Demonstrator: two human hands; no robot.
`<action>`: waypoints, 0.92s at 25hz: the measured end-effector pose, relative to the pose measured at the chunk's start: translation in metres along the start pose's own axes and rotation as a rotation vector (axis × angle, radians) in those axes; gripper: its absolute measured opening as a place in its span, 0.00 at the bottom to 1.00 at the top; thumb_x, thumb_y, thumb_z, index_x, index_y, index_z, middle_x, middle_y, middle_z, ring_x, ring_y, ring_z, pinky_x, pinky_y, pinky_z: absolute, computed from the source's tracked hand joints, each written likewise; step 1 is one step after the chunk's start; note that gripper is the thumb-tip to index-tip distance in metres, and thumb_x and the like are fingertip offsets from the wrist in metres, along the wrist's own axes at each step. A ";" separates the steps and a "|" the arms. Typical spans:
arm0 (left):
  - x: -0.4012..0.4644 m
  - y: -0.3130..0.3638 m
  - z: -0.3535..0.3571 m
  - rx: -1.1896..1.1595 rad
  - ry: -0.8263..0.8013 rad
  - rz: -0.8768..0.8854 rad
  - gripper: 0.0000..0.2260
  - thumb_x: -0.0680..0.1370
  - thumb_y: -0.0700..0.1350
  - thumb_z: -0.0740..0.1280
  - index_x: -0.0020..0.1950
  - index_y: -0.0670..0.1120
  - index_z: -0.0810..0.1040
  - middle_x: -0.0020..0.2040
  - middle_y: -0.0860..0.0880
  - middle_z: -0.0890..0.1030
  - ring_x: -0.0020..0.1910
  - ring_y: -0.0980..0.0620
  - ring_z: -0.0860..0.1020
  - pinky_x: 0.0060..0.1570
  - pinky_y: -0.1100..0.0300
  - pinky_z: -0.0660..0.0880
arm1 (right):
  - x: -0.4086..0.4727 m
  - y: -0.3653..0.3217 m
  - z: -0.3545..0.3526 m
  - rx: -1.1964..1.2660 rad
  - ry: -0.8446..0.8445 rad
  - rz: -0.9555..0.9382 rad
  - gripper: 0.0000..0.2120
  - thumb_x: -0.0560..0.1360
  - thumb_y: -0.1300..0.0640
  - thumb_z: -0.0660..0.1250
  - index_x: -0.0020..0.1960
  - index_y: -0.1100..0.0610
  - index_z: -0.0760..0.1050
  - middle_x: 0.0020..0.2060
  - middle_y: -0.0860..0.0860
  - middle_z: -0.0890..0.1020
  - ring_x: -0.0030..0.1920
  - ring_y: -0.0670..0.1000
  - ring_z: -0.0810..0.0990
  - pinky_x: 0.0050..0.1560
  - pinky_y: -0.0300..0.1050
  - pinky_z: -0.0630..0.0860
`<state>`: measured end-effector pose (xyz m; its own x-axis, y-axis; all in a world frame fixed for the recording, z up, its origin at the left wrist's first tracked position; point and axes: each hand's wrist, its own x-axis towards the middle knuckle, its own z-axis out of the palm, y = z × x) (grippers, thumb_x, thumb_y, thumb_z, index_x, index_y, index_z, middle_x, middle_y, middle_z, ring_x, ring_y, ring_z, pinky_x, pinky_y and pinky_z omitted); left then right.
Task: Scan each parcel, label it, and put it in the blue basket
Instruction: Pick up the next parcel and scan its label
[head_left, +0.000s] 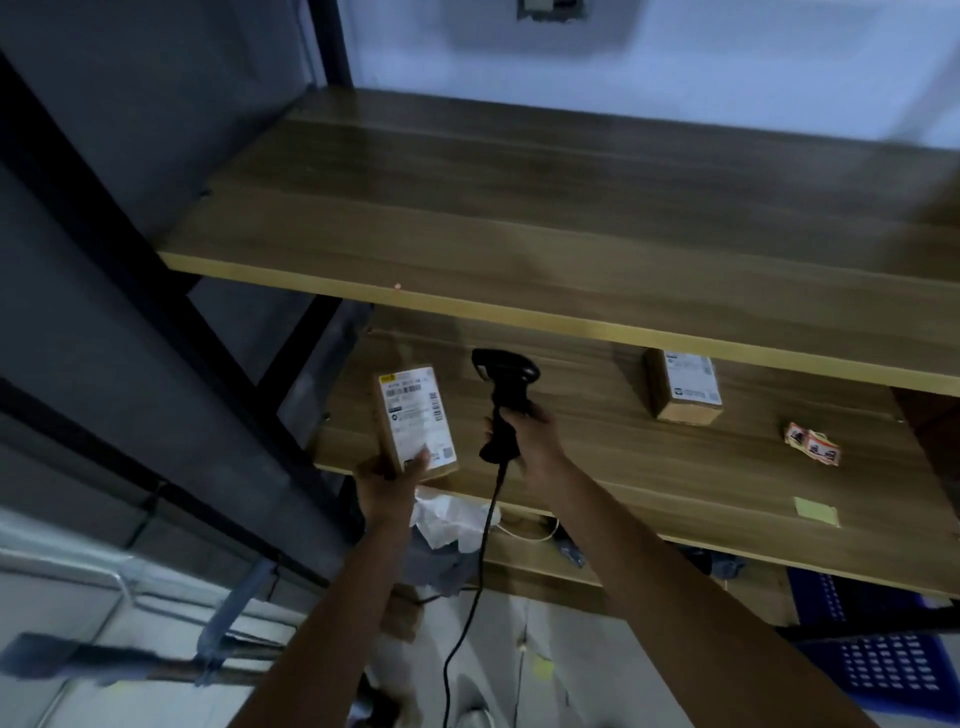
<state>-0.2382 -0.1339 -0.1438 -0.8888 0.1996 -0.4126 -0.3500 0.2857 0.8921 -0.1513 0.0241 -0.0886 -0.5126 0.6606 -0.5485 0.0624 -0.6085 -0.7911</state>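
The work looks to be at the scanning step of one parcel. The left hand (387, 480) holds a small cardboard parcel (415, 422) by its near end, fingers (418, 460) curled onto its white shipping label, at the near left corner of the lower shelf (649, 467). The right hand (524, 431) grips the handle of a black corded scanner (503, 400), fingers wrapped round it, its head just beside the parcel. Whether the scan has registered cannot be told. A second parcel (683, 384) lies untouched farther back on the shelf, and a small roll of stickers (811, 443) rests near the shelf's right end, not yet used. The blue basket (878, 665) sits below at the right; its contents are hidden. So labelling and dropping in remain, for both parcels, I judge.
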 end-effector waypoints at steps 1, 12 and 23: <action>0.003 -0.002 -0.010 -0.001 0.029 -0.004 0.29 0.62 0.51 0.81 0.56 0.37 0.79 0.52 0.42 0.85 0.51 0.45 0.83 0.51 0.48 0.81 | 0.013 0.003 0.013 -0.043 0.006 0.013 0.18 0.77 0.67 0.65 0.66 0.63 0.70 0.49 0.61 0.81 0.47 0.60 0.81 0.52 0.57 0.78; -0.003 -0.017 -0.057 -0.138 0.000 0.033 0.16 0.71 0.39 0.75 0.57 0.34 0.80 0.52 0.39 0.84 0.49 0.44 0.83 0.32 0.71 0.78 | 0.082 0.043 0.089 -0.079 0.003 0.096 0.17 0.77 0.65 0.64 0.64 0.58 0.65 0.56 0.59 0.77 0.47 0.56 0.81 0.48 0.52 0.80; 0.000 -0.011 -0.052 -0.185 -0.027 0.010 0.15 0.70 0.40 0.76 0.55 0.38 0.82 0.52 0.42 0.85 0.50 0.45 0.84 0.53 0.45 0.80 | 0.097 0.057 0.078 -0.743 0.111 -0.172 0.16 0.77 0.53 0.64 0.64 0.55 0.72 0.54 0.53 0.80 0.45 0.51 0.79 0.33 0.39 0.71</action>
<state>-0.2495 -0.1858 -0.1444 -0.8850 0.2271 -0.4065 -0.3923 0.1068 0.9136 -0.2643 0.0186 -0.1658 -0.4807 0.7831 -0.3945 0.5682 -0.0644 -0.8204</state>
